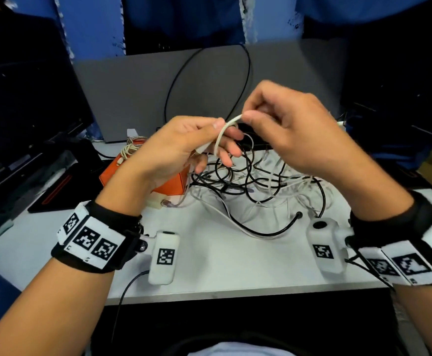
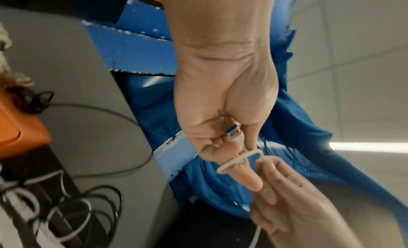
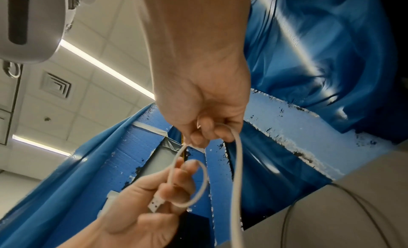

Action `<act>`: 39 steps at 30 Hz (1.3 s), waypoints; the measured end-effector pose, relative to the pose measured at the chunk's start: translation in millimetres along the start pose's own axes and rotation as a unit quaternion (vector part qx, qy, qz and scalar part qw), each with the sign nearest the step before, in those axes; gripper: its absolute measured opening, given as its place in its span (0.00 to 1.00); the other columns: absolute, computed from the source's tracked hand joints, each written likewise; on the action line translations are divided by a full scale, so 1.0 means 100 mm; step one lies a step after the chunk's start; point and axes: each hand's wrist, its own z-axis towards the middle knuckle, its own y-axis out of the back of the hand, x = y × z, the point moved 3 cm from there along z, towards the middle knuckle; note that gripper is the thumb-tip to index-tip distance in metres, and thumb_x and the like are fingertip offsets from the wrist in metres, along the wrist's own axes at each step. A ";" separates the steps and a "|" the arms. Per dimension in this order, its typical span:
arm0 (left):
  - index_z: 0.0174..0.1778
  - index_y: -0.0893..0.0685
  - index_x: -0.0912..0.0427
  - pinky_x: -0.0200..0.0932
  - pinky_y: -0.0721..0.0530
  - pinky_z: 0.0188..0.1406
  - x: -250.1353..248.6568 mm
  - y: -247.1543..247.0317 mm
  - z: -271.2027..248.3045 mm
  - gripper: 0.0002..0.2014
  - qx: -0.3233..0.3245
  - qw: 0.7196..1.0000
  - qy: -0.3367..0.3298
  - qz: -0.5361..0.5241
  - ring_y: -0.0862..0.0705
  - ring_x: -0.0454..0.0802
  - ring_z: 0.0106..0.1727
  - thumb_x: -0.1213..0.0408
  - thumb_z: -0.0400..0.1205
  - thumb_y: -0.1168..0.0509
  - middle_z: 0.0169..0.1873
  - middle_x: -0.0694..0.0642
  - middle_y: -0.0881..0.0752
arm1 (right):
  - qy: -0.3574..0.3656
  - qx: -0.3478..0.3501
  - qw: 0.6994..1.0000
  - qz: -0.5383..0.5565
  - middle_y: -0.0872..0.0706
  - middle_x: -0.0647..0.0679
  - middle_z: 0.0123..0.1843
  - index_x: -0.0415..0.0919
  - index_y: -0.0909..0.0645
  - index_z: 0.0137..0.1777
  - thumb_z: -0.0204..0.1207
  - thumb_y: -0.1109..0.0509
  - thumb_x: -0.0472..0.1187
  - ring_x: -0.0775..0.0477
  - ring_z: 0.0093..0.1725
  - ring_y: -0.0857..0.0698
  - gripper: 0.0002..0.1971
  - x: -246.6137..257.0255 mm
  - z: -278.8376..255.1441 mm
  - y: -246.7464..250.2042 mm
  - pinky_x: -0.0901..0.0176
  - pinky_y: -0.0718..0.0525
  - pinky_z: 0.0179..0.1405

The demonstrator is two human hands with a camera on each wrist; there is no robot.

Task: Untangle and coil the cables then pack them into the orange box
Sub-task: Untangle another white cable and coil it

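Monitor: a dark screen (image 1: 22,104) stands at the far left, off the table's edge.
Box: the orange box (image 1: 143,176) sits on the white table (image 1: 222,265), left of centre, partly hidden behind the left wrist; a pale coiled cable (image 1: 130,147) lies on its far end.
Left hand: the left hand (image 1: 181,147) is raised above the table just right of the box, thumb and fingers curled round the plug end of a white cable (image 1: 221,132). The left wrist view shows the USB plug (image 2: 234,135) lying in the palm, and the cord looped once around an extended finger.
White cable: it runs in a short arc from the left hand up to the right hand, clear of the table. In the right wrist view its loose length hangs down from the right hand.
Right hand: the right hand (image 1: 294,129) is raised beside the left, its thumb and forefinger pinching the white cable close to the left fingertips; the other fingers are curled in.
Tangle: black and white cables (image 1: 256,181) lie knotted together on the table under and behind both hands, just right of the box.
Panel: a grey panel (image 1: 137,93) stands behind the table, a thin black wire (image 1: 247,70) looping across it.
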 end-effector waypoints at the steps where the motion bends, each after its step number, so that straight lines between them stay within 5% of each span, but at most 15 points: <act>1: 0.59 0.12 0.65 0.38 0.26 0.25 0.01 0.00 0.00 0.16 0.017 0.999 0.000 -0.039 0.13 0.45 0.35 0.59 0.90 0.42 0.40 0.56 0.10 | -0.011 -0.011 1.000 0.016 0.18 0.62 0.30 0.48 0.19 0.51 0.88 0.33 0.45 0.57 0.33 0.23 0.04 -0.02 0.01 0.00 0.65 0.29 0.35; 7: 0.53 0.12 0.60 0.43 0.24 0.43 0.04 -0.06 0.04 0.13 0.028 0.988 -0.011 -0.149 0.14 0.48 0.40 0.64 0.89 0.42 0.36 0.51 0.17 | -0.039 0.083 0.989 0.116 0.21 0.53 0.30 0.56 0.13 0.66 0.93 0.42 0.47 0.56 0.30 0.25 0.15 -0.13 0.00 -0.15 0.61 0.28 0.32; 13: 0.62 0.16 0.72 0.45 0.15 0.58 0.03 -0.07 -0.01 0.14 0.053 0.990 0.040 -0.122 0.09 0.61 0.53 0.71 0.91 0.45 0.42 0.60 0.11 | -0.065 0.077 0.993 0.062 0.18 0.48 0.30 0.48 0.15 0.45 0.89 0.36 0.51 0.58 0.29 0.26 0.14 -0.21 0.00 -0.19 0.56 0.26 0.36; 19: 0.50 0.14 0.69 0.39 0.16 0.50 0.01 -0.13 -0.01 0.15 0.032 0.993 0.083 -0.074 0.12 0.51 0.38 0.61 0.90 0.41 0.30 0.55 0.17 | -0.047 0.146 0.988 -0.026 0.15 0.45 0.32 0.52 0.17 0.41 0.89 0.36 0.51 0.57 0.29 0.24 0.15 -0.09 -0.04 -0.16 0.63 0.27 0.33; 22: 0.47 0.14 0.66 0.42 0.16 0.50 0.00 -0.17 0.01 0.13 0.020 0.987 0.053 -0.151 0.17 0.46 0.30 0.63 0.88 0.40 0.28 0.51 0.21 | -0.057 0.138 0.988 0.030 0.14 0.49 0.32 0.50 0.17 0.50 0.90 0.38 0.49 0.56 0.32 0.21 0.11 -0.09 -0.02 -0.13 0.56 0.24 0.37; 27: 0.51 0.16 0.65 0.38 0.15 0.53 0.01 -0.24 0.03 0.14 0.045 0.952 0.028 -0.301 0.26 0.38 0.22 0.65 0.92 0.46 0.35 0.49 0.20 | -0.076 0.087 0.984 0.138 0.19 0.49 0.28 0.41 0.21 0.50 0.89 0.35 0.49 0.52 0.26 0.25 0.12 -0.15 0.02 -0.09 0.58 0.30 0.27; 31: 0.54 0.14 0.67 0.38 0.15 0.50 0.02 -0.19 0.04 0.14 0.022 0.975 0.014 -0.222 0.26 0.38 0.22 0.68 0.91 0.45 0.39 0.51 0.15 | -0.126 0.068 0.963 0.228 0.23 0.44 0.29 0.32 0.18 0.50 0.89 0.32 0.44 0.47 0.22 0.31 0.13 -0.20 0.03 -0.07 0.59 0.37 0.21; 35: 0.64 0.21 0.75 0.42 0.14 0.53 -0.04 -0.17 0.03 0.11 0.027 0.986 0.016 -0.162 0.20 0.42 0.31 0.75 0.89 0.44 0.42 0.57 0.17 | -0.126 0.032 0.959 0.251 0.20 0.46 0.28 0.38 0.17 0.47 0.88 0.31 0.40 0.53 0.24 0.31 0.08 -0.21 0.02 -0.11 0.64 0.33 0.24; 39: 0.67 0.21 0.77 0.45 0.14 0.53 -0.04 -0.17 -0.04 0.16 0.073 0.986 0.058 -0.136 0.23 0.46 0.31 0.71 0.91 0.47 0.38 0.55 0.23 | -0.085 0.051 0.974 0.205 0.09 0.36 0.38 0.39 0.19 0.44 0.82 0.27 0.44 0.44 0.32 0.21 0.09 -0.17 0.00 -0.15 0.40 0.21 0.36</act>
